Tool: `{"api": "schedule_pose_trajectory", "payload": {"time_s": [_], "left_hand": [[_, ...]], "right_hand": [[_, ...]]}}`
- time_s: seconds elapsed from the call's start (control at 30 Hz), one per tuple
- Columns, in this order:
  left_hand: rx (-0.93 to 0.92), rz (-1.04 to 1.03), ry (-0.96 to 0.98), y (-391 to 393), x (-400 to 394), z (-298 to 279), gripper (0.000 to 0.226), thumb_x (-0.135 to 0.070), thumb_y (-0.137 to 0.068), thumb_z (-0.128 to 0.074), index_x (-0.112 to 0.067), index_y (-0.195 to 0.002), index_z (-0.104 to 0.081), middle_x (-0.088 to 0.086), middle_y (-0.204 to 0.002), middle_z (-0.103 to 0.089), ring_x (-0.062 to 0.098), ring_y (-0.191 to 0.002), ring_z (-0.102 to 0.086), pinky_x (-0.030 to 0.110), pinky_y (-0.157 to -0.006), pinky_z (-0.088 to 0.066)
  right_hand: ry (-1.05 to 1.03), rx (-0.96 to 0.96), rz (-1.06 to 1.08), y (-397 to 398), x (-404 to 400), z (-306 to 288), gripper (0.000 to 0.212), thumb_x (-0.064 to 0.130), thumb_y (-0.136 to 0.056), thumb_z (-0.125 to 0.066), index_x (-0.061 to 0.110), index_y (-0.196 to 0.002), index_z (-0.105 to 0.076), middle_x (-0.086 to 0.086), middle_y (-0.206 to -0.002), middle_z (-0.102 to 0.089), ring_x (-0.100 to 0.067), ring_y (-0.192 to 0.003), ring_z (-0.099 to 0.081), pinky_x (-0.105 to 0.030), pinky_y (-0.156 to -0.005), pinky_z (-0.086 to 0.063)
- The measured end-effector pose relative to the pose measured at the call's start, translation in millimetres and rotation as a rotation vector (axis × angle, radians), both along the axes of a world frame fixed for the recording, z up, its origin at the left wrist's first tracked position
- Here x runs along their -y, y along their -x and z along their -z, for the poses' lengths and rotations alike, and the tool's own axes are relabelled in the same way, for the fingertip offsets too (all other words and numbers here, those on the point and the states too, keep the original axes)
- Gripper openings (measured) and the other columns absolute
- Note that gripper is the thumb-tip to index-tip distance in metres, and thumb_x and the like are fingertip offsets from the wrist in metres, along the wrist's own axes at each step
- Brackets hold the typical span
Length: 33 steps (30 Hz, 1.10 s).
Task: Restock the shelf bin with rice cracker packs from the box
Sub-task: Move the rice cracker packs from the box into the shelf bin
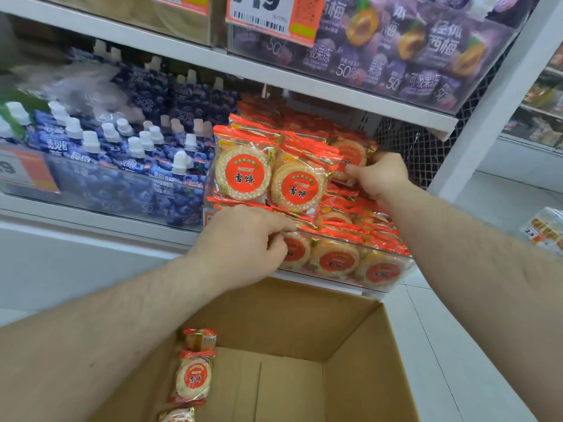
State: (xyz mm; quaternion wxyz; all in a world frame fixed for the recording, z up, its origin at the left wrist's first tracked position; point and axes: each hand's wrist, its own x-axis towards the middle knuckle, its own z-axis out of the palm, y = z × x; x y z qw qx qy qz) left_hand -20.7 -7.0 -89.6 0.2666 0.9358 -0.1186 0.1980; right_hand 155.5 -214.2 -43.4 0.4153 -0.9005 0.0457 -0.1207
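Observation:
A clear plastic shelf bin (405, 266) holds many red and orange rice cracker packs (300, 185), piled above its rim. My left hand (243, 242) grips the bin's front left edge, fingers curled over packs there. My right hand (377, 175) reaches into the back right of the pile and pinches a rice cracker pack (350, 153). Below the shelf stands an open cardboard box (304, 324) with a few rice cracker packs (193, 376) left along its left wall.
To the left of the bin sits a bin of blue spouted jelly pouches (128, 153). The shelf above carries purple plum jelly packs (411, 47) and a price tag (268, 16). A white upright (493, 95) and dark mesh back panel (408, 147) bound the right side.

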Motion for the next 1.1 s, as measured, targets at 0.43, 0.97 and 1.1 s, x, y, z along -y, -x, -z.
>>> {"api": "schedule_pose_trajectory", "payload": {"time_s": [0.43, 0.97, 1.1], "left_hand": [[-0.005, 0.002, 0.004, 0.7, 3.0, -0.6, 0.034, -0.026, -0.086, -0.052, -0.029, -0.114, -0.072, -0.010, -0.110, -0.073, 0.013, -0.104, -0.066, 0.031, -0.092, -0.052], [0.148, 0.099, 0.059, 7.3, 1.1, 9.0, 0.032, -0.014, -0.084, -0.057, -0.020, -0.111, -0.073, -0.004, -0.111, -0.072, 0.015, -0.107, -0.065, 0.035, -0.093, -0.053], [0.356, 0.331, -0.079, 16.8, -0.4, 20.1, 0.026, -0.012, -0.078, -0.053, -0.014, -0.093, -0.075, -0.004, -0.090, -0.073, 0.017, -0.084, -0.066, 0.029, -0.078, -0.055]], "right_hand": [[0.265, 0.007, 0.085, 2.0, -18.3, 5.7, 0.029, 0.042, -0.080, -0.075, 0.013, -0.080, -0.069, -0.007, -0.086, -0.070, -0.028, -0.087, -0.067, -0.044, -0.083, -0.057], [0.136, 0.037, 0.165, 39.3, -4.3, 1.5, 0.055, 0.040, -0.089, -0.066, 0.011, -0.134, -0.056, -0.006, -0.120, -0.066, -0.030, -0.114, -0.060, -0.047, -0.099, -0.048], [0.278, 0.718, 0.035, 89.0, -20.4, 5.2, 0.020, 0.024, -0.086, -0.057, 0.013, -0.100, -0.067, -0.004, -0.090, -0.065, -0.027, -0.093, -0.057, -0.043, -0.084, -0.047]]}}
